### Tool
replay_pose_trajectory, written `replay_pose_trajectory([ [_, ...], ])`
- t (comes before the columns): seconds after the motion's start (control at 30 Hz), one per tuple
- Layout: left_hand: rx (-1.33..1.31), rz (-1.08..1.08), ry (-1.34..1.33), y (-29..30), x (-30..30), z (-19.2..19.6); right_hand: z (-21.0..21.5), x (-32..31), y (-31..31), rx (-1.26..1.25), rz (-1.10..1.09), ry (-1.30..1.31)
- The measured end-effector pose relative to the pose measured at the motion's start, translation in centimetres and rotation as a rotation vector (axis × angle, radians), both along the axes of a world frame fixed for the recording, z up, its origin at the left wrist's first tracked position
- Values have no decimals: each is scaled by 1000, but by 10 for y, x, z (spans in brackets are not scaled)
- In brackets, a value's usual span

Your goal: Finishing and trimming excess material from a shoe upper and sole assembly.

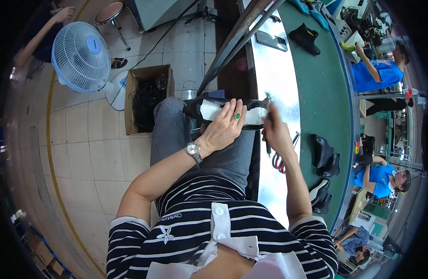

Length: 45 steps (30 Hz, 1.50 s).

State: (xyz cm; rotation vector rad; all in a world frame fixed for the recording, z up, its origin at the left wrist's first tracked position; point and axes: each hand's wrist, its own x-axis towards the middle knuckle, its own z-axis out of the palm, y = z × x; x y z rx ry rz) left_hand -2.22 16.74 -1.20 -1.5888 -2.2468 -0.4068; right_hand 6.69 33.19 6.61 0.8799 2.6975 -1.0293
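From the head view, your left hand [225, 128] stretches forward from seven o'clock, fingers curled over the black shoe [218, 109] with white stuffing resting on your knee. Your right hand [275, 132], at three o'clock of the shoe, pinches a thin tool [268, 148] at the shoe's end.
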Motion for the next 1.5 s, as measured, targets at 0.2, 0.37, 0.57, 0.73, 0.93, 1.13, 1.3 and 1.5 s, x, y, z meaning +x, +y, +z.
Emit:
replay_pose_trajectory([
  [0.2,71,7,-86,-2,0,3,26,-7,-17,-24,21,174],
  [0.37,74,9,-27,1,1,-3,18,-11,-15,373,328,-54],
  [0.57,67,3,-65,5,3,2,1,-7,-28,450,299,-97],
  [0.73,134,62,-82,4,5,-4,26,-16,-33,426,390,-5],
  [0.93,204,127,-414,3,-12,37,5,-13,-21,491,409,-57],
  [1.13,-10,153,-226,-22,-14,24,20,-21,-56,419,227,75],
  [1.3,-3,136,-57,-27,-14,14,28,-30,-49,427,443,56],
  [1.5,188,111,-237,-32,-14,5,4,-32,-57,403,422,15],
])
